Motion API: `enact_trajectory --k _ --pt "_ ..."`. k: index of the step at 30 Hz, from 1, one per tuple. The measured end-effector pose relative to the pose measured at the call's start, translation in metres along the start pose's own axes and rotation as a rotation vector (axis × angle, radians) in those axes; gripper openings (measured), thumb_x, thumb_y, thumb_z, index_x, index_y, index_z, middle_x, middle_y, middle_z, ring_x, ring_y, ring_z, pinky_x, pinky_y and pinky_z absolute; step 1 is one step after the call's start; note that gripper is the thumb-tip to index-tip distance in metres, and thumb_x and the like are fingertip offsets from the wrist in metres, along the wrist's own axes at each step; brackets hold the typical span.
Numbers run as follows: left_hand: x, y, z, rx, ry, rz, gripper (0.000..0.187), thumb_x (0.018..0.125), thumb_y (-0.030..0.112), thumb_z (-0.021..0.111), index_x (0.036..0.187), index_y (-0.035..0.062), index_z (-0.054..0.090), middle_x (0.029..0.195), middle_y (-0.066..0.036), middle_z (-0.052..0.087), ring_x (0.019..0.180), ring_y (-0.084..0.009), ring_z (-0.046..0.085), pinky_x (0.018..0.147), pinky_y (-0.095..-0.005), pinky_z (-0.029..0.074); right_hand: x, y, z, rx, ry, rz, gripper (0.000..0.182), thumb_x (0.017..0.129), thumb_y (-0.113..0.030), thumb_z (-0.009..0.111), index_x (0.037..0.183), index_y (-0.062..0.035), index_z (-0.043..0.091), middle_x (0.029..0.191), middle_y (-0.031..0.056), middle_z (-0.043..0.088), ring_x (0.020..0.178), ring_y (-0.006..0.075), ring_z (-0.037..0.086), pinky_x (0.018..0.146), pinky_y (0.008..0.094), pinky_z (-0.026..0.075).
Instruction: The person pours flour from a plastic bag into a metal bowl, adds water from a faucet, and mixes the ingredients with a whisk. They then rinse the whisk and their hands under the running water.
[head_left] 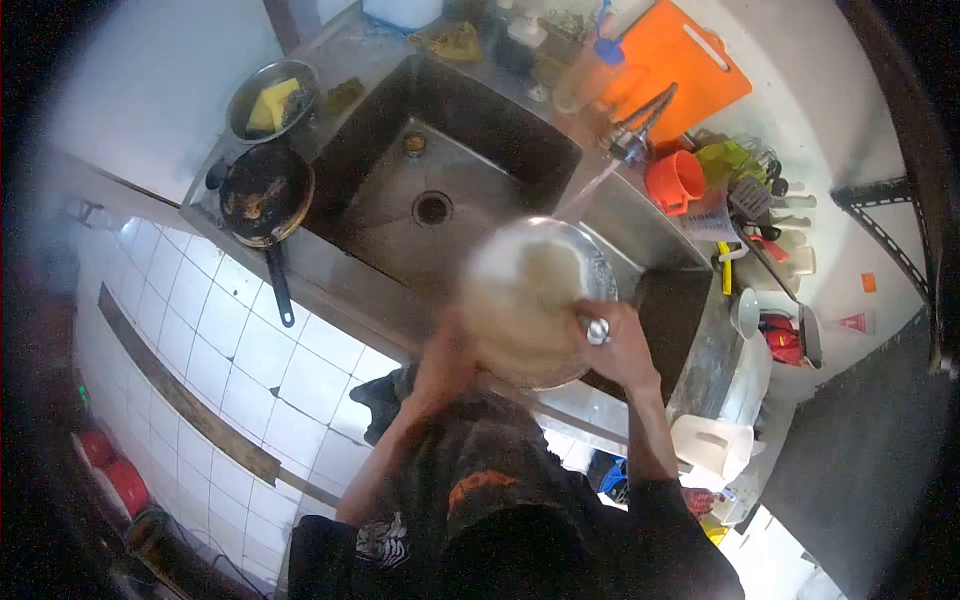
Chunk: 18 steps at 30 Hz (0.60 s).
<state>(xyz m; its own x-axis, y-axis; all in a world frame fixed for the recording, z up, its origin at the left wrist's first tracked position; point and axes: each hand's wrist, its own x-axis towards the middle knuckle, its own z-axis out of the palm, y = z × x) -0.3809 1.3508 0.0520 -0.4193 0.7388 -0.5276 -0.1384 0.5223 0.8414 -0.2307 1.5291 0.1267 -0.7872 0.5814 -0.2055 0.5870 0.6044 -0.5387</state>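
A large round shiny metal piece (520,325), a lid or a shallow pan, is held tilted over the front of the sink; motion blur hides which. At its right side my right hand (622,348) is closed around a silver knob-like end (598,331). My left hand (447,352) grips the left rim, its fingers smeared. Behind the metal piece, water (595,190) seems to run from the tap (630,145). The steel sink basin (375,190) lies beyond and to the left, its drain uncovered.
On the left ledge sit a blackened frying pan (262,195), its handle jutting over the edge, and a metal bowl (238,108) with a yellow sponge (275,105). At the right are a red mug (675,182), an orange cutting board (690,60), several utensils and a white container (710,445).
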Motion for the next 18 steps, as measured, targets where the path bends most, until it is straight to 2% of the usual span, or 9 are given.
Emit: enact_trajectory --k 3,4,6,8,11,13,16,17,18 --pt "0.008 -0.016 0.006 0.073 0.084 0.151 0.066 0.088 0.019 0.053 0.141 0.0001 0.018 0.133 -0.03 0.04 0.124 -0.0425 0.039 0.102 -0.0428 0.033 -0.005 0.005 0.004 0.174 -0.135 -0.225 0.02 0.081 -0.015 0.062 0.094 -0.0014 0.068 0.088 0.0162 0.068 0.081 0.0218 0.067 0.074 0.0292 0.05" --pt "0.005 -0.002 0.0 0.098 0.014 0.069 0.066 0.088 0.018 0.053 0.141 -0.0008 0.019 0.135 -0.029 0.038 0.126 -0.0416 0.038 0.103 -0.0421 0.032 -0.005 0.01 0.009 0.431 -0.083 -0.128 0.021 0.082 -0.014 0.061 0.097 -0.0009 0.067 0.089 0.0156 0.068 0.081 0.0204 0.067 0.075 0.0289 0.05" --pt "-0.002 -0.006 0.001 0.117 -0.063 -0.03 0.065 0.088 0.018 0.053 0.14 -0.0017 0.019 0.136 -0.029 0.036 0.127 -0.0407 0.036 0.104 -0.0415 0.031 -0.003 0.016 0.006 0.339 0.024 -0.026 0.022 0.082 -0.014 0.062 0.099 -0.0011 0.067 0.09 0.0149 0.068 0.082 0.0192 0.066 0.076 0.0286 0.05" --pt "0.008 -0.027 0.006 0.361 0.007 0.196 0.065 0.088 0.017 0.053 0.14 -0.0031 0.019 0.137 -0.029 0.036 0.127 -0.0404 0.037 0.105 -0.0414 0.03 0.005 0.016 -0.001 0.241 0.135 0.019 0.023 0.082 -0.013 0.062 0.101 -0.0012 0.066 0.09 0.0142 0.069 0.083 0.018 0.066 0.077 0.0284 0.049" --pt "0.015 -0.037 0.012 0.151 0.14 0.276 0.065 0.089 0.016 0.053 0.14 -0.0032 0.019 0.137 -0.029 0.036 0.127 -0.0399 0.036 0.105 -0.0409 0.03 -0.02 0.018 -0.002 0.232 -0.146 -0.146 0.021 0.083 -0.014 0.061 0.1 -0.0054 0.068 0.087 0.0117 0.069 0.073 0.0149 0.065 0.068 0.0285 0.051" --pt "0.012 -0.023 0.006 0.177 0.075 0.21 0.064 0.089 0.017 0.053 0.14 -0.0033 0.02 0.137 -0.03 0.035 0.128 -0.04 0.035 0.105 -0.041 0.03 -0.027 0.032 0.002 0.442 -0.185 -0.048 0.023 0.082 -0.014 0.062 0.102 -0.0028 0.067 0.088 0.0105 0.07 0.073 0.0152 0.065 0.068 0.0302 0.051" --pt "0.002 -0.009 0.003 0.106 0.028 0.095 0.064 0.089 0.017 0.053 0.14 -0.0032 0.02 0.137 -0.029 0.034 0.129 -0.0404 0.034 0.106 -0.0415 0.029 -0.02 0.036 0.008 0.479 0.211 0.342 0.024 0.082 -0.009 0.063 0.103 0.0021 0.065 0.092 0.0107 0.069 0.081 0.0147 0.063 0.077 0.029 0.049" --pt "0.001 -0.008 0.002 0.023 0.015 0.057 0.064 0.089 0.018 0.053 0.14 -0.003 0.021 0.138 -0.029 0.034 0.129 -0.0407 0.033 0.106 -0.0418 0.028 -0.02 0.039 0.018 0.483 0.211 0.333 0.024 0.082 -0.009 0.063 0.103 0.0021 0.065 0.092 0.0107 0.069 0.081 0.0147 0.063 0.077 0.029 0.049" --pt "0.003 -0.01 0.002 0.027 0.018 0.063 0.064 0.089 0.018 0.053 0.14 -0.003 0.021 0.138 -0.029 0.034 0.129 -0.0407 0.033 0.106 -0.0418 0.028 -0.02 0.048 0.032 0.454 0.265 0.172 0.022 0.083 -0.009 0.061 0.102 0.0019 0.066 0.092 0.0096 0.068 0.076 0.0127 0.061 0.072 0.0273 0.049"
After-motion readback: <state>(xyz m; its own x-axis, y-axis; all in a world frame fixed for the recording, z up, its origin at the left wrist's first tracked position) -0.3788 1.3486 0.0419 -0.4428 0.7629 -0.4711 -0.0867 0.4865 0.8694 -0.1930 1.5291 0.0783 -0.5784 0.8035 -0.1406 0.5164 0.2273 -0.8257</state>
